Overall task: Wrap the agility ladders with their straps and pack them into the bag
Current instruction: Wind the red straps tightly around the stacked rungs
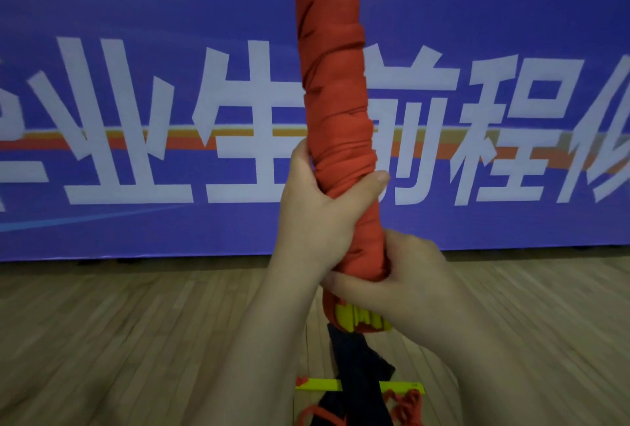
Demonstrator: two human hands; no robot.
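Head view: long bundle of yellow plastic ladder rungs wrapped in red strap (332, 84), held upright, mid-frame. Left hand (320, 210) curled tight round its middle, thumb across the front. Right hand (409, 275) grips the lower end, fingers wrapped. Below on the wooden floor (136, 323): loose yellow rung (320, 384), dark navy cloth (358, 367), possibly the bag. Blue banner (136, 16) behind.

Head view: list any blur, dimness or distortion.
Head view: dim overall; banner lettering and floor planks smeared by motion blur; red-wrapped ladder bundle, left hand and right hand sharper; banner's edges bow slightly, wide-angle distortion.
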